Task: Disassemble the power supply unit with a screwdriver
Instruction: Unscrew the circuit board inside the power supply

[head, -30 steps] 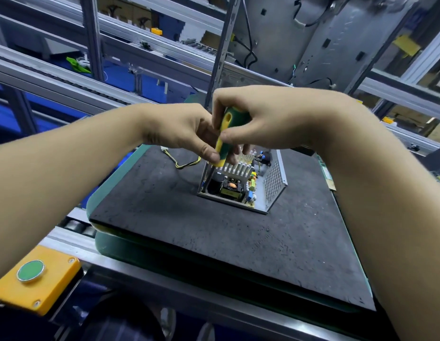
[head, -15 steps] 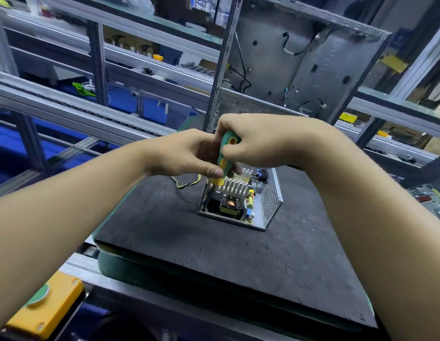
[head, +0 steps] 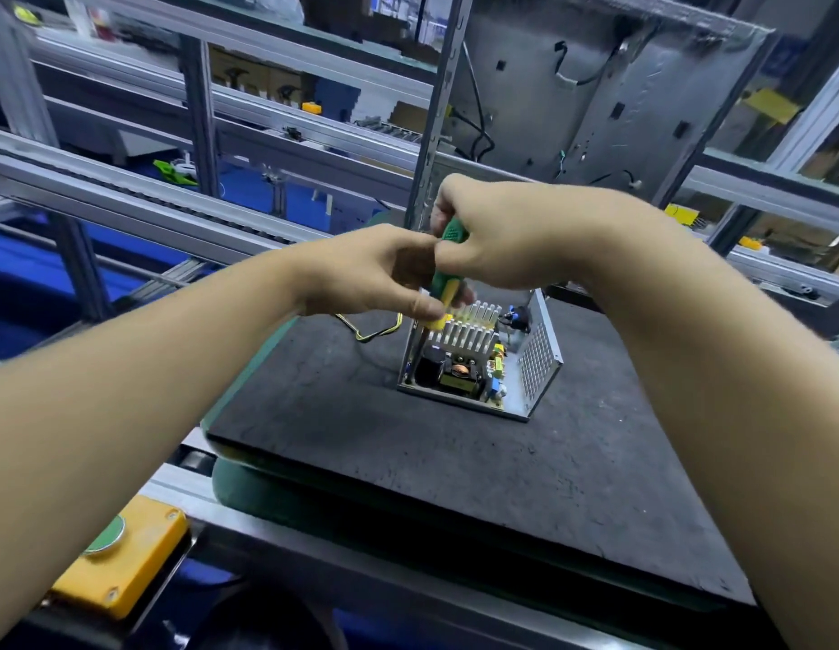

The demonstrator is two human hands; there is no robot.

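Bench: carries a dark, scuffed mat; a yellow button box sits at its near-left edge.
Room: aluminium rails and shelving behind, blurred.
Power supply unit: open-topped, on the mat's far middle, under both hands.
Right hand: curled round the screwdriver at its green top.
Left hand: pinching its yellow lower end.
Hidden: the screwdriver's shaft and tip, behind the left hand.

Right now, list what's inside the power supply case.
Inside the power supply case: finned heatsink, black capacitor, copper-wound transformer, small board parts. The left hand and screwdriver cover the rear left corner; the screwdriver tip is hidden.
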